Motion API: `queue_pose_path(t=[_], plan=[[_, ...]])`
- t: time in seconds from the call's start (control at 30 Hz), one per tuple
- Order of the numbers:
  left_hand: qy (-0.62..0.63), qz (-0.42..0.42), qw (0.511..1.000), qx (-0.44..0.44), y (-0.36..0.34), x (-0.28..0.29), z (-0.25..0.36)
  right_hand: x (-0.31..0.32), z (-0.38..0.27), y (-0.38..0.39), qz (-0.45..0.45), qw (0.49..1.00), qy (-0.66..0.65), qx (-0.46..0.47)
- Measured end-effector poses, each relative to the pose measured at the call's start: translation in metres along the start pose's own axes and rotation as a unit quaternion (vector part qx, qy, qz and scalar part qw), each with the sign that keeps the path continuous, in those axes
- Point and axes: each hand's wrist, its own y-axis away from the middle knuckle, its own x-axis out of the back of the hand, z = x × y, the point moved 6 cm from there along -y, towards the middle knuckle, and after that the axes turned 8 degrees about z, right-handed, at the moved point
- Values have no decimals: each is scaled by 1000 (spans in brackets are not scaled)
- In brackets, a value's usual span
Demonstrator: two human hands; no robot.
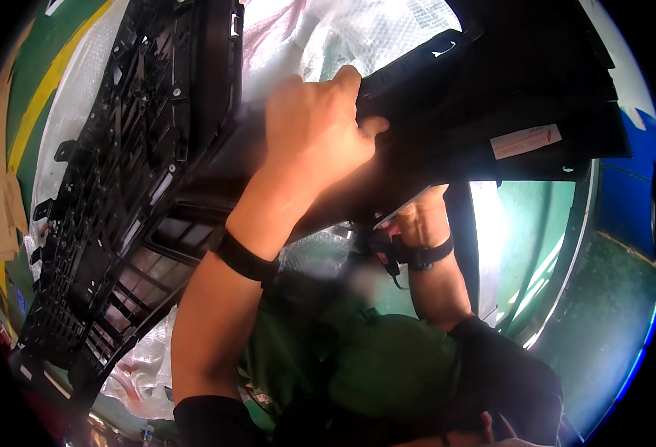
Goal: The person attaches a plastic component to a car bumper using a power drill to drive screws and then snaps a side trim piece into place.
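A large black plastic car bumper [417,141] stretches across the view, with a slatted grille section [130,276] at the left. My left hand [317,123] lies over its middle part, fingers curled around the upper edge and the thumb apart on the dark surface. Lower and to the right, my right hand [423,214] reaches up to the bumper's lower edge. Its fingers pass behind the plastic, so what they hold is hidden. Black bands circle both wrists, and a small dark device with a cord sits by the right one.
Bubble wrap [365,33] lies behind the bumper, with more clear plastic wrap [145,365] below the grille. A white label [525,141] is stuck on the right part. Green floor with a yellow line [41,89] and cardboard [1,201] show at left. Green cloth [388,365] fills the lower middle.
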Motion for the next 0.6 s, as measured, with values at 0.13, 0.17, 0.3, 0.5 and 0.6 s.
queue_pose_path(t=[0.13, 0.17, 0.3, 0.5, 0.6], plan=[[5, 14, 1000, 3, 4, 2, -2, 1, -2, 7, -9, 1000, 20, 1], [-8, 19, 1000, -5, 5, 3, 0, 2, -2, 9, -12, 1000, 27, 2], [5, 43, 999, -8, 2, 5, 6, 15, -7, 12, -31, 996, 87, 15], [7, 7, 1000, 3, -1, 14, 3, 36, -7, 0, -80, 930, 341, 109], [-19, -19, 1000, 11, -2, 13, 9, 24, -33, 9, -68, 896, 394, 195]])
